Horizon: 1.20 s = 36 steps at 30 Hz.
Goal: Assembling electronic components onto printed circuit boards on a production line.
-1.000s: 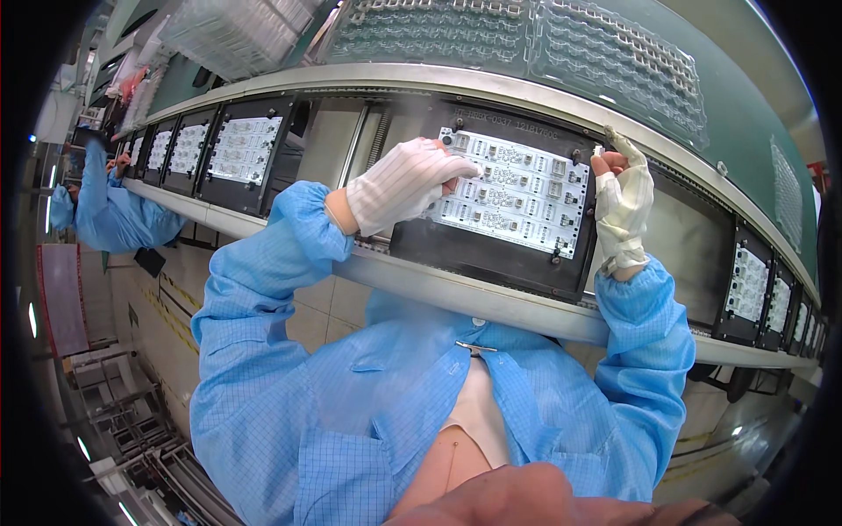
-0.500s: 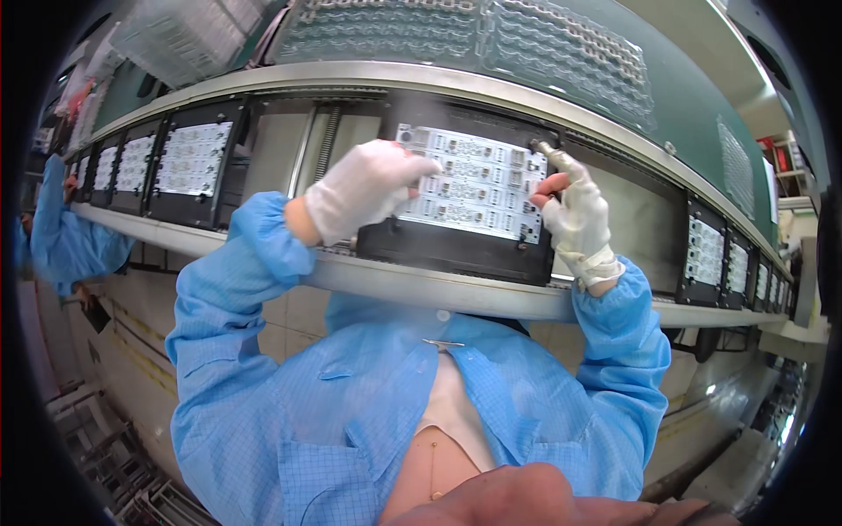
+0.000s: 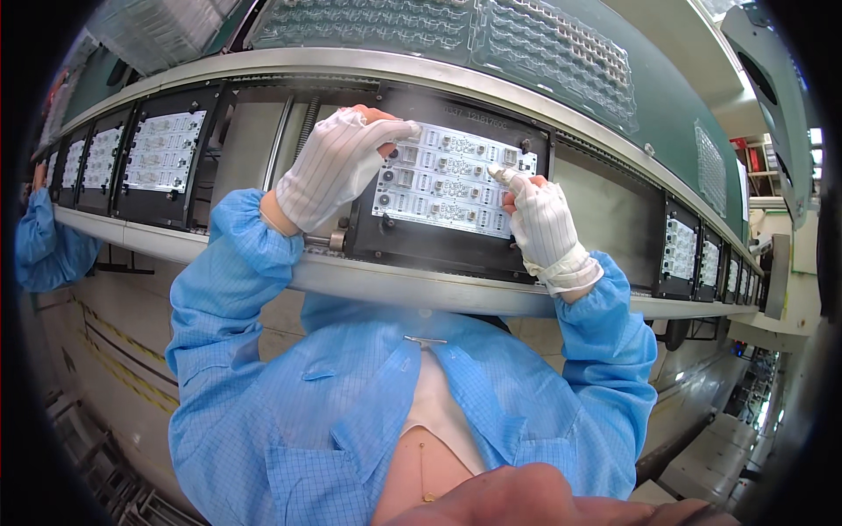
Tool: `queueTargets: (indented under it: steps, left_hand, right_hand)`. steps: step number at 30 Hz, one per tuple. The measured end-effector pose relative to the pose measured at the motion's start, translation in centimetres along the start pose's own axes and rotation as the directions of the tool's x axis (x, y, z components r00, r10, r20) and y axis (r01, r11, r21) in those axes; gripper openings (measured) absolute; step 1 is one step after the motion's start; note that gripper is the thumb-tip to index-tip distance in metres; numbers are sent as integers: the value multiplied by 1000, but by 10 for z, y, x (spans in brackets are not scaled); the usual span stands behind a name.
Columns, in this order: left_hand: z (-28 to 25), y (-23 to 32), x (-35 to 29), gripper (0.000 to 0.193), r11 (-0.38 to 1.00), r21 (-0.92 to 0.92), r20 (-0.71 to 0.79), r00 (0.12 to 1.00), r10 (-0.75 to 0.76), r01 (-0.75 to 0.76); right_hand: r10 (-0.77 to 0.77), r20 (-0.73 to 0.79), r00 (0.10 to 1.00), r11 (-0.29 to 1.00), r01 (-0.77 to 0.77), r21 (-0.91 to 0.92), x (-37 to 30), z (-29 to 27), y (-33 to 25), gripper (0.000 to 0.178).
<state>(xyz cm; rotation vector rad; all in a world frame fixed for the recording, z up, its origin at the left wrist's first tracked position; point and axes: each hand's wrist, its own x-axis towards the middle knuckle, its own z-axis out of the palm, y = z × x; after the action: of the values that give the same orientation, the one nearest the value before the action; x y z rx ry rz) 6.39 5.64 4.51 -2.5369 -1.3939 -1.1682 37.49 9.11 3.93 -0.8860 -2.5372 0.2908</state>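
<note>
A white circuit board panel (image 3: 452, 195) with rows of small parts lies on a black carrier plate (image 3: 421, 245) in front of me. At the panel's upper left corner is my gloved left hand (image 3: 338, 162), thumb and forefinger drawn close together; whatever lies between the tips is hidden. My right hand (image 3: 544, 219), gloved with some bare fingertips, is over the panel's right part. Its fingers are bent in a pinch near a small part, and I cannot make out anything between them. A dark clip (image 3: 526, 145) sits by the upper right corner.
More black carriers with white panels (image 3: 164, 151) stand along the rail to the left, and others (image 3: 680, 250) to the right. Clear plastic trays (image 3: 553, 53) lie on the green bench beyond the rail (image 3: 351, 60). A co-worker's blue sleeve (image 3: 53, 245) shows at far left.
My left hand has gone from over the panel to its upper left corner. My right hand has left the upper right clip and moved inward over the panel. The whole view has shifted slightly.
</note>
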Motion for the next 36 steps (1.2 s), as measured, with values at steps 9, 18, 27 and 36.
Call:
queueTargets:
  steps: [9,18,27,36]
  left_hand:
    - [-1,-3,-6,30,999,-26,17,1000,-18,19]
    - [-4,-74,35,18,971,224,-9,997,-82,82]
    - [2,-239,103,33,868,441,-186,969,-160,228]
    - [-9,-258,130,29,805,468,77,890,-450,366]
  right_hand:
    - [98,130,987,991,-109,76,15,-10,-2,61]
    - [-84,-15,996,981,81,-174,-8,8,2,50]
    - [-22,35,999,994,26,-103,13,-36,31,54]
    - [156,-151,976,962,-185,-202,55,-55,127,45]
